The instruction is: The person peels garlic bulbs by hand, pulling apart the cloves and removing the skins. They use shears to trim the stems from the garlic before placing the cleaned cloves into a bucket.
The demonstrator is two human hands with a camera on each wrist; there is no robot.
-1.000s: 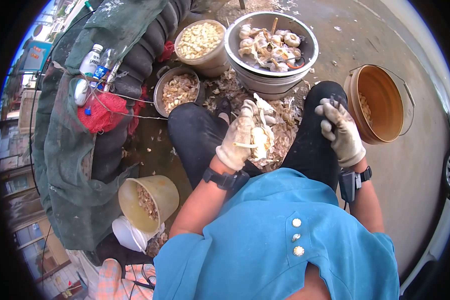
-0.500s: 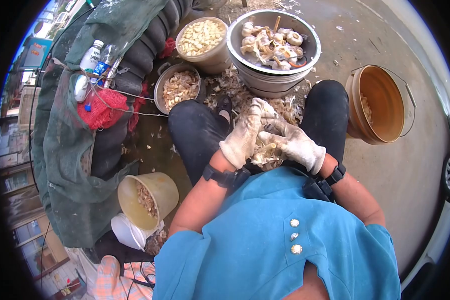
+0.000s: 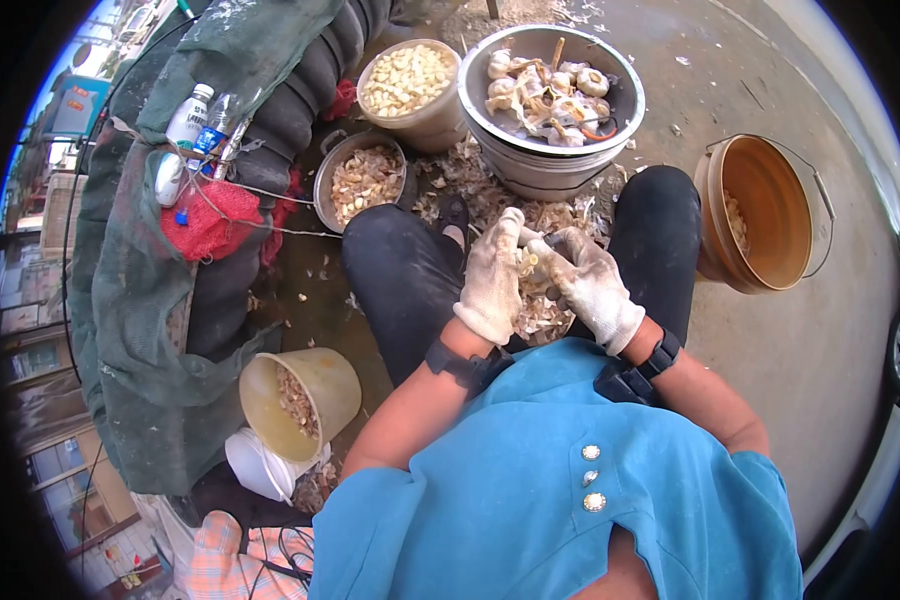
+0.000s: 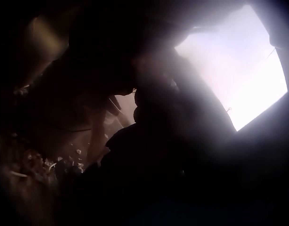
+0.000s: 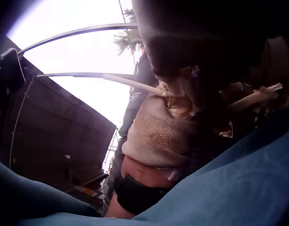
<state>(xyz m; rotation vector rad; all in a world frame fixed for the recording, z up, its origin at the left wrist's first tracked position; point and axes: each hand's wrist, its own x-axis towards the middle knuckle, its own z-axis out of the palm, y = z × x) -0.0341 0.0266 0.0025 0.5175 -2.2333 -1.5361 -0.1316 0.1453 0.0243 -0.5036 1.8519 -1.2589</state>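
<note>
Garlic handling: bulb probably feeling light, with firm cloves under dry, slippery, flaking skin; likely bruising under a hard squeeze; body looking best to hold, stem maybe snapping.
Garlic place: sitting between both gloved hands, above the skin pile.
Left hand: gripping the bulb from the left.
Right hand: bending fingers in from the right; cannot tell if pinching.
Far side: bowl holding more garlic bulbs.

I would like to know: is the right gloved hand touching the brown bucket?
Apart. In the head view, the person's right knee shows between the right hand and the brown bucket, with a plain gap.
</note>
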